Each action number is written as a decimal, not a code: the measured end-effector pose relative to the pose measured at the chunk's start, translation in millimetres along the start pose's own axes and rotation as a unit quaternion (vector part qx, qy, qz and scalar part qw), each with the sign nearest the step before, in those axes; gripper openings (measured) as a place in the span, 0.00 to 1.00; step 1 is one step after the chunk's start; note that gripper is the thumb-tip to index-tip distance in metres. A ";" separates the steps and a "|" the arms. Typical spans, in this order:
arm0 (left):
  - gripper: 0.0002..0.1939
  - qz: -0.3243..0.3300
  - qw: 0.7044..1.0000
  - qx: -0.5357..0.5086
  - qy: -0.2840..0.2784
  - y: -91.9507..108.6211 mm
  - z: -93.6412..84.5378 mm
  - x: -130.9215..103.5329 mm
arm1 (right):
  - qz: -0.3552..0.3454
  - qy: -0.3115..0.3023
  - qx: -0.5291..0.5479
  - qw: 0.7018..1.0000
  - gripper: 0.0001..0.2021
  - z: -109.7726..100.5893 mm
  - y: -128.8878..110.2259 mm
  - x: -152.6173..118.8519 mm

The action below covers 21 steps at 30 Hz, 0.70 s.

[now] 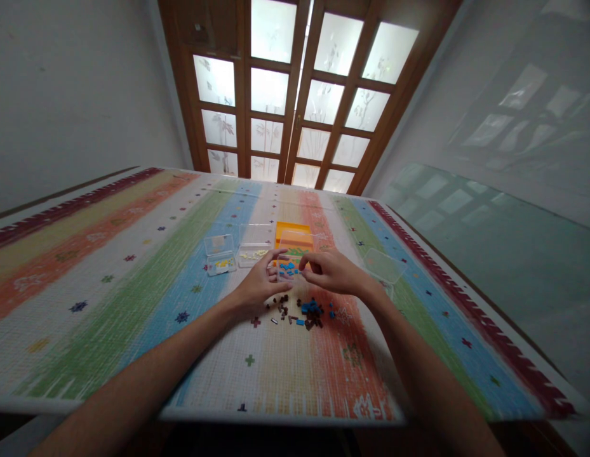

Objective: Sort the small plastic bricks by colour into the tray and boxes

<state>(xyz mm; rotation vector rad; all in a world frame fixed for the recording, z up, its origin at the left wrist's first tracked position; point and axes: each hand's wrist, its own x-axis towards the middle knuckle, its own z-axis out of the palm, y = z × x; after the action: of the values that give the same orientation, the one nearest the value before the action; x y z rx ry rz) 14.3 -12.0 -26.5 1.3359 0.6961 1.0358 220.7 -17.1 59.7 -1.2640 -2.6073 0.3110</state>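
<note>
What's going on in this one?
A person's left hand and right hand are at either side of a small clear box with blue pieces inside; any grip is unclear. Loose blue and brown pieces lie nearer the person on the striped tablecloth. An orange tray sits beyond.

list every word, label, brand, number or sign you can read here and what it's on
No text can be read for certain.
White marks on the tablecloth, near its front edge: perhaps letters or a drawing, too blurred to tell.
Pale patch on the open lid of the leftmost clear box: perhaps a label, no writing legible.
Small box beside the left hand, and the loose pieces: no lettering can be made out.
</note>
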 end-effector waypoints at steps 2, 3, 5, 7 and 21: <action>0.39 -0.004 1.000 -0.003 0.006 0.3 -0.6 -0.2 | 0.000 -0.012 0.040 0.999 0.07 -1.0 0.7 -10.0; 0.39 -0.003 1.000 -0.004 0.010 0.4 -0.9 -0.3 | 0.003 -0.022 0.055 0.998 0.07 -0.3 0.6 -15.0; 0.38 0.000 1.000 -0.002 0.017 0.1 -1.8 -0.5 | 0.009 -0.059 0.070 0.996 0.07 3.3 -0.9 -23.7; 0.37 0.002 1.000 0.003 0.024 -0.4 -2.6 -0.6 | 0.021 -0.091 0.050 0.994 0.06 8.9 -3.5 -30.1; 0.38 -0.001 1.000 0.007 0.026 -0.4 -1.4 -0.8 | 0.053 -0.110 -0.068 0.990 0.10 33.2 -6.7 -31.4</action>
<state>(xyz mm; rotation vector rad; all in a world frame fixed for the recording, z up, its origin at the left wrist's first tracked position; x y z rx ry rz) 12.9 -12.1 -27.2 1.3249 0.7450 1.0694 224.9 -49.0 26.6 -1.4969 -2.7914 0.3118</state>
